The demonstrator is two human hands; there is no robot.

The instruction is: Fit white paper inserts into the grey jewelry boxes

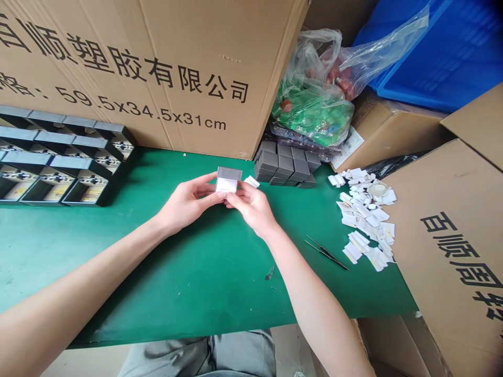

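Note:
Between my two hands a small dark grey box (230, 172) is held up over the green table, with a white piece (227, 185) on its near side. My left hand (188, 201) grips the box from the left, its thumb at the lower edge. From the right, my right hand (251, 208) holds the same box, thumb against the bottom of the white piece. Whether the white piece sits inside the box or lies against it, I cannot tell. Just behind my right fingers, another white piece (252, 181) lies on the table.
Several grey boxes (288, 165) are stacked behind my hands. Tweezers (327, 252) and a pile of white pieces (367, 212) lie to the right. Black open trays (51, 162) stand at the left. Large cartons (188, 42), plastic bags (314, 110) and a blue crate (440, 57) border the green table (188, 293).

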